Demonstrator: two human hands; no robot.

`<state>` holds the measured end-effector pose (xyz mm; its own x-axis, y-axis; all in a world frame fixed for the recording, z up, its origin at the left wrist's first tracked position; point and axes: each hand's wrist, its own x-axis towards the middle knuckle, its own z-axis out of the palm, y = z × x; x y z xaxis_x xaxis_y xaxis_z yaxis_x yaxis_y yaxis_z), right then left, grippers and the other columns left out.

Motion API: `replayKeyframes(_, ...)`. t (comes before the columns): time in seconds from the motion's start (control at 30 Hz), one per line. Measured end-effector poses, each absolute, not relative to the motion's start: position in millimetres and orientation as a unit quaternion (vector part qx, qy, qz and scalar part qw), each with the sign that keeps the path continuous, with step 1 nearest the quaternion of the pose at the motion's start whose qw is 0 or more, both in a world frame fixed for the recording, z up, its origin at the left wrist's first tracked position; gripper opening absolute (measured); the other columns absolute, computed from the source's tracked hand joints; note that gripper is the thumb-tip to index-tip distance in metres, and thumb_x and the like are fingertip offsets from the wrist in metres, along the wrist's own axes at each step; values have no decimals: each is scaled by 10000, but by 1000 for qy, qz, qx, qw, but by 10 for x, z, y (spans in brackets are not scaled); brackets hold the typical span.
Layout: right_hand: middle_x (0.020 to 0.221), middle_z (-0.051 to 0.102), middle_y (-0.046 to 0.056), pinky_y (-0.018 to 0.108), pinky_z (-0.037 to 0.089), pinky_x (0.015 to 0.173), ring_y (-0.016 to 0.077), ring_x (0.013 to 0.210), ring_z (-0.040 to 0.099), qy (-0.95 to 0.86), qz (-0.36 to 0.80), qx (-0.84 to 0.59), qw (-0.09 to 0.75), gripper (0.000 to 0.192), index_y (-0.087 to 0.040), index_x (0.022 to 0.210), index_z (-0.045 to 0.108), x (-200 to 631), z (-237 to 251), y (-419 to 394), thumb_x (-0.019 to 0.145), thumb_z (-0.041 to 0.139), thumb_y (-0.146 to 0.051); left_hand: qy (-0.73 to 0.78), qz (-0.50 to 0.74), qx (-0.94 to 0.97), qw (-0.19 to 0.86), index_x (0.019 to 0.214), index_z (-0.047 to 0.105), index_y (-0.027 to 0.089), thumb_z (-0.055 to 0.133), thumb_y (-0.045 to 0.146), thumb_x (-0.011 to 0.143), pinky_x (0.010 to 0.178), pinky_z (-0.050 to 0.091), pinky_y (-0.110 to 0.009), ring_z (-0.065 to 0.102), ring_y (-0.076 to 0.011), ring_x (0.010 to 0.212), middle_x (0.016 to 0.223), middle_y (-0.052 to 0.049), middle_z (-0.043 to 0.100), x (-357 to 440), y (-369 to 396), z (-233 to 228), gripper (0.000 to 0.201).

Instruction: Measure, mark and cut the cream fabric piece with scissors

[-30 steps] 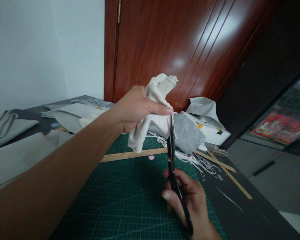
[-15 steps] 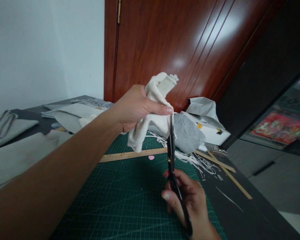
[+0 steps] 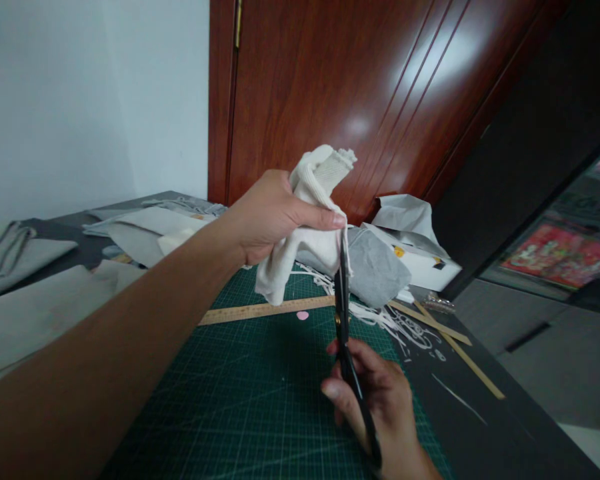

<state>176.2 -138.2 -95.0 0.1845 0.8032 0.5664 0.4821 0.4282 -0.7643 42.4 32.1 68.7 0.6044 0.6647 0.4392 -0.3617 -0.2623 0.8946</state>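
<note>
Dark worktop [image 3: 485, 427] has a green cutting mat [image 3: 260, 393] on it with a wooden ruler [image 3: 260, 310] lying across the far end. Above the mat, the left hand [image 3: 270, 217] grips a bunched white cloth [image 3: 305, 240], thumb pinching its edge. The right hand [image 3: 380, 400] is wrapped around black scissors [image 3: 347, 333], blades pointing up and touching the cloth's edge.

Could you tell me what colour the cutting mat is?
Dark green gridded cutting mat with pale lines, in the head view.

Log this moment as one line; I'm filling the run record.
left hand: grips white cloth | right hand: holds black scissors | blades at cloth edge | below: green cutting mat
</note>
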Motion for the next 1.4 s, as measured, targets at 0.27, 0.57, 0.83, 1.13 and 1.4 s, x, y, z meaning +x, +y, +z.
replayKeyframes(0.27,589,571,-88,197,398,389,90,404,513,-626,136,-513,572,192,-254,1070,682,1787,-982,-1378,903,767,-292,100,442,674,584,781,719,105,894,51,590,643,539,-280,660,-166,714,786,-59,720,423,312,689,265)
replayKeyframes(0.57,587,544,-94,190,392,394,87,407,501,-622,153,-509,574,217,-256,1070,691,1806,-988,-1368,887,794,-316,113,444,681,572,780,720,102,884,40,601,626,561,-273,689,-168,685,779,-59,724,432,314,694,250)
replayKeyframes(0.83,602,554,-80,195,392,415,95,423,510,-615,172,-500,585,298,-259,1093,704,1838,-1027,-1365,876,799,-440,113,432,681,580,768,742,96,862,46,620,634,556,-271,678,-165,696,769,-60,729,473,303,646,197)
replayKeyframes(1.13,602,544,-80,184,390,382,92,396,516,-608,167,-499,594,255,-264,1066,715,1812,-1011,-1372,885,790,-428,107,419,670,603,793,722,109,861,27,612,676,577,-293,692,-173,719,784,-41,724,518,294,617,242)
replayKeyframes(1.4,604,545,-76,177,407,387,90,402,519,-604,177,-496,599,272,-259,1070,714,1794,-981,-1379,884,789,-442,99,419,663,612,803,702,108,855,11,617,671,565,-295,679,-171,711,780,-38,720,510,281,625,260)
